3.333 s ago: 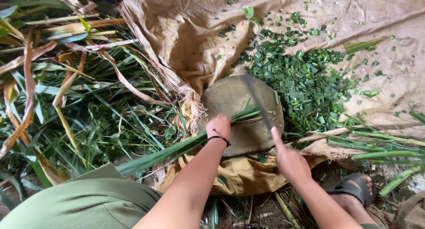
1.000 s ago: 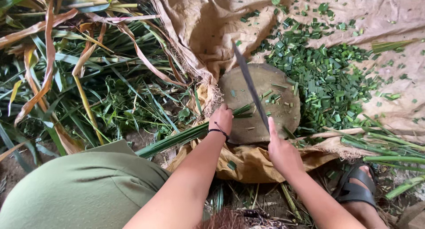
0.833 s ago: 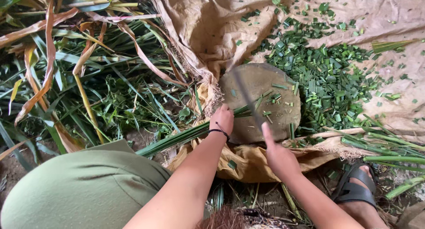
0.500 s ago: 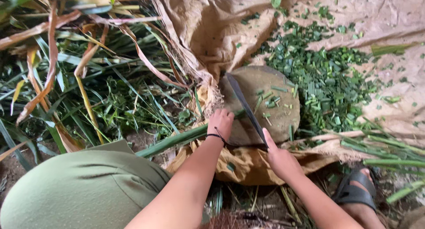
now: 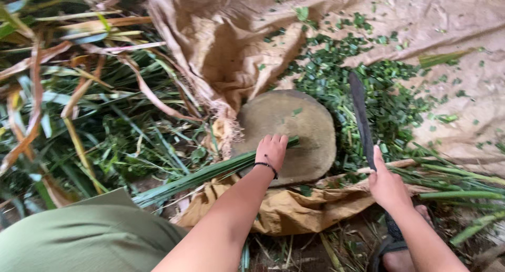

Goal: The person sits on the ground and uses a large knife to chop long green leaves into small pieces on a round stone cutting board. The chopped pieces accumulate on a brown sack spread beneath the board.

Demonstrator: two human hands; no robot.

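far to the left of the left hand's fingers lies a heap of long loose leaves (image 5: 79, 109), green mixed with dry brown and yellow, strewn in every direction. out of that side comes the bundle of green stalks (image 5: 200, 174), its long axis running low-left to upper-right, slanting up onto the round wooden block (image 5: 300, 124). the left hand (image 5: 271, 152) lies flat on the bundle's end, fingers (image 5: 278, 142) pressed down over it rather than wrapped round, pinning it to the near-left part of the block; a dark band sits on that wrist. only a short tip of the stalks shows beyond the fingertips, pointing toward the block's middle. the block rests on tan sackcloth (image 5: 226, 46) that is rumpled up behind it and folded under its near edge.

to the right of those fingers and apart from them, the right hand (image 5: 388, 187) is clenched on the handle of a long dark knife (image 5: 360, 117). the blade stands up and away from the right fingers, nearly crossways to the bundle's axis, off the block's right edge and clear of the stalks. behind and beside the blade spreads a pile of chopped green pieces (image 5: 379, 88). further right lie more uncut stalks (image 5: 463, 182). a sandalled foot (image 5: 394, 248) shows beneath the right wrist.
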